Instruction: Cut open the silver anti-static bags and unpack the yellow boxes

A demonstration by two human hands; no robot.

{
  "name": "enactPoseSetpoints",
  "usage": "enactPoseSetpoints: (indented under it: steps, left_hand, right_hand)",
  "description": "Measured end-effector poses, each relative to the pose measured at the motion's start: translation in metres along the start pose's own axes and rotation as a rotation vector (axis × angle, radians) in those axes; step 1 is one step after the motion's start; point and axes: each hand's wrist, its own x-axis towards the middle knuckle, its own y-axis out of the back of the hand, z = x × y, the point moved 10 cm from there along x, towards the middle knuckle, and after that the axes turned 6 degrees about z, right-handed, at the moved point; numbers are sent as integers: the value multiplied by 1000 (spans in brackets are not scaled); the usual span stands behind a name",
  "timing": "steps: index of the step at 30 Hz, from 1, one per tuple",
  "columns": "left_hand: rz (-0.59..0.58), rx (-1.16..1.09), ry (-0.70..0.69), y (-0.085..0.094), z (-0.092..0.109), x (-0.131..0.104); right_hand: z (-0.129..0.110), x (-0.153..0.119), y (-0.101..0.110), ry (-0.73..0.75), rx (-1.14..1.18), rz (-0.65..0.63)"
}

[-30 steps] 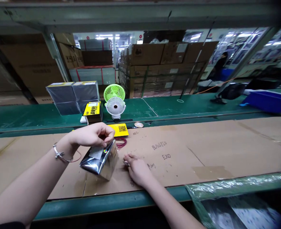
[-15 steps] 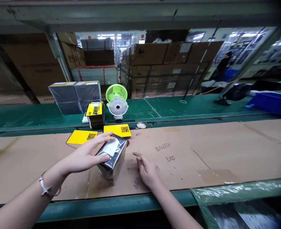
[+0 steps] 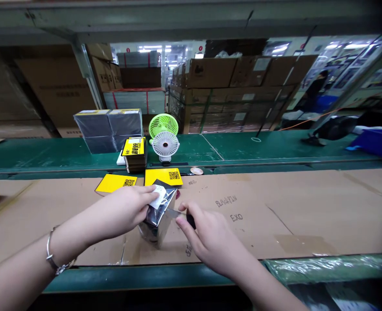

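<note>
A silver foil-wrapped package (image 3: 155, 220) with a white label stands on the cardboard sheet (image 3: 275, 207) in front of me. My left hand (image 3: 129, 209) grips its top left side, fingers on the label. My right hand (image 3: 207, 237) is closed on a small dark-handled blade (image 3: 183, 215) whose thin tip touches the package's right side. A bracelet sits on my left wrist.
Two yellow cards with QR codes (image 3: 163, 176) lie just behind the package. Farther back are a stack of yellow-topped cards (image 3: 134, 153), a small white fan (image 3: 165, 146), a green fan, and grey wrapped bundles (image 3: 108, 129) on the green belt. Cardboard boxes fill the background.
My left hand has closed on the package's top. My right hand, open and empty on the cardboard before, now holds a blade against the package. The view shifted slightly left.
</note>
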Motion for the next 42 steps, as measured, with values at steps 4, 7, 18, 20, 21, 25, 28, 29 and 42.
enactPoseSetpoints:
  steps: [4,7,18,20,21,25,28,29,42]
  left_hand:
    - [-91,193,49,-7,13,10]
    - [-161,284,89,-11,21,18]
    - [61,345,-107,-12,20,18]
    - [97,341,-116,-12,19,15]
    - [116,338,-118,-11,19,14]
    - [187,321,-140,-9,20,10]
    - [218,299,-159,-9,19,8]
    - [233,286,-163,-8,18,6]
    - [609,-1116,498,-34,-90,-1]
  right_hand:
    - [-11,7,0,58,-66,3]
    - [-15,12,2,68,-106,20]
    - [-22,22,8,62,-242,-4]
    - [-21,23,7,49,-235,-3]
    - [-20,23,7,43,-234,0]
    - [-24,25,5,44,-241,9]
    - [-26,25,4,41,-223,8]
    - [-25,25,4,34,-214,9]
    - [40,8,6,-216,423,-97]
